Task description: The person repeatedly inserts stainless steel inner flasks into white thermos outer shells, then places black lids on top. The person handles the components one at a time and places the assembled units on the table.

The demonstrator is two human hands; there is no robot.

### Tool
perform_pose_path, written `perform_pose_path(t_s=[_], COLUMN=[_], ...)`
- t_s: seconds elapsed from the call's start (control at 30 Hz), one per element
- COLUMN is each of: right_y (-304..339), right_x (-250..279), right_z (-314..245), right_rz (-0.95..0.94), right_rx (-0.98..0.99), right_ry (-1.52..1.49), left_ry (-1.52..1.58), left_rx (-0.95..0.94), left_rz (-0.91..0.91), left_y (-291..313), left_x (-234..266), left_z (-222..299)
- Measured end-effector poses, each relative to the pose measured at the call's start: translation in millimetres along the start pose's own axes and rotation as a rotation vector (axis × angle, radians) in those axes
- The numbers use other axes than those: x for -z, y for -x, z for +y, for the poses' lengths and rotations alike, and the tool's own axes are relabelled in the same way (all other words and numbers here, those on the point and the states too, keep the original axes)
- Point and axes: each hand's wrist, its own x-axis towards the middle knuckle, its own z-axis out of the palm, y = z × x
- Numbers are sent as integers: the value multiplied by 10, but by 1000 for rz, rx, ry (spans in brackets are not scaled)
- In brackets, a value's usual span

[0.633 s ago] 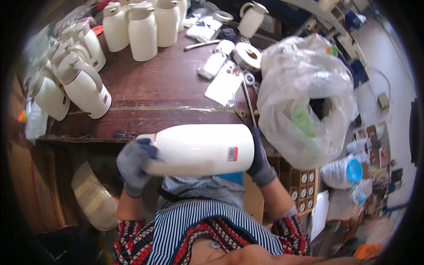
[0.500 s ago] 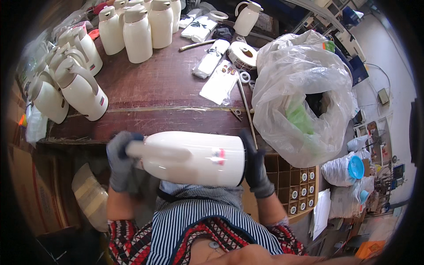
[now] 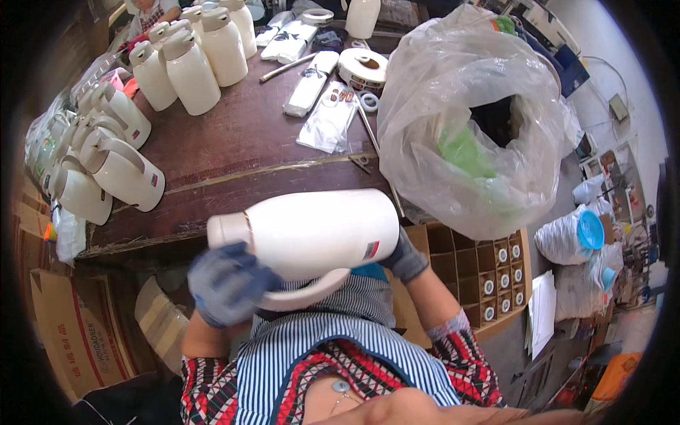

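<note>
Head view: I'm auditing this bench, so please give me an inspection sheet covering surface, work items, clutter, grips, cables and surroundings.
Surface: dark table, scuffed.
Work items: one jug on its side, held at the table's near edge; other jugs at left.
Clutter: white packets, roll, rod, clear bag.
Left grip: gloved, blurred, near the jug's lid; exact contact unclear.
Right grip: gloved, at the jug's right end; fingers hidden.
Cables: thin cord, far right.
Surroundings: cartons at left, divided box at right, another person top left.
</note>
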Motion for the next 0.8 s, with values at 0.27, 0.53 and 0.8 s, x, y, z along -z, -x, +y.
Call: perform_pose_path(t_s=[0.27,0.53,0.8], right_y=[-65,322,530], right_x=[92,-64,-461], right_z=[-176,107,-636], right_rz=[-38,-40,314], right_rx=[-94,-125,76], right_ry=[-67,-404,-439], left_ry=[113,139,56], left_rx=[-17,22,547], left_rz=[-184,-189,-114], left_y=[-290,-45,128], left_x=[4,-144,-421], left_z=[326,384,242])
